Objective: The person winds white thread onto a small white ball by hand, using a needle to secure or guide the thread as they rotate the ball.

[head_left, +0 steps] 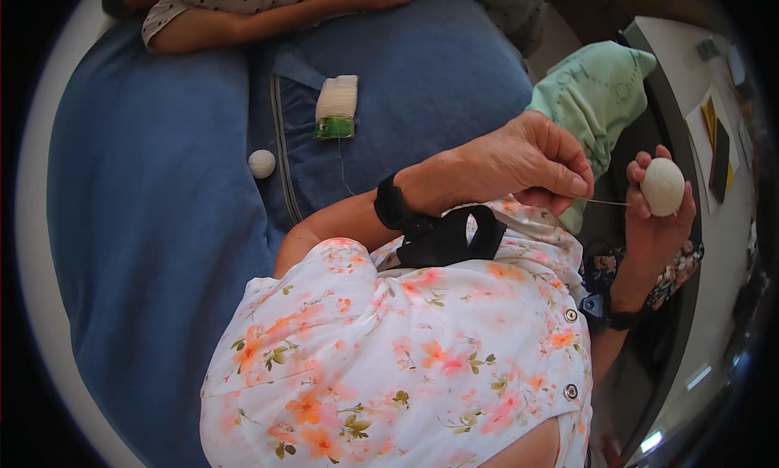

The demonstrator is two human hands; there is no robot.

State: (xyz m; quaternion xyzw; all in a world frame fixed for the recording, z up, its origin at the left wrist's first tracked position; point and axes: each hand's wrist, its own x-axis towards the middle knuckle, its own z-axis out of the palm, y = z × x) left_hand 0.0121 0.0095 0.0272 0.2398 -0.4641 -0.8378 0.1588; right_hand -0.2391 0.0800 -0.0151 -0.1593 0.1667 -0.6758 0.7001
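My left hand (540, 164), with a black band on its wrist, reaches across in front of me. Its thumb and fingers are pinched on a thin white thread (607, 201). The thread runs taut toward my right hand (649, 233). There, a smooth off-white ball (663, 187) is held up by the fingers around its side. A band circles that wrist too. On the blue cushion lies a spool of cream thread (337, 99) with a green label, and a strand trails from it down toward my left forearm.
A second, smaller white ball (261, 164) rests on the blue sofa (154, 225) by a zipper. Another person's arm (251, 26) lies along the far side. Beyond my hands are a green printed cloth (596, 87) and a white table (673, 54). Black fabric (454, 241) sits against my floral shirt.
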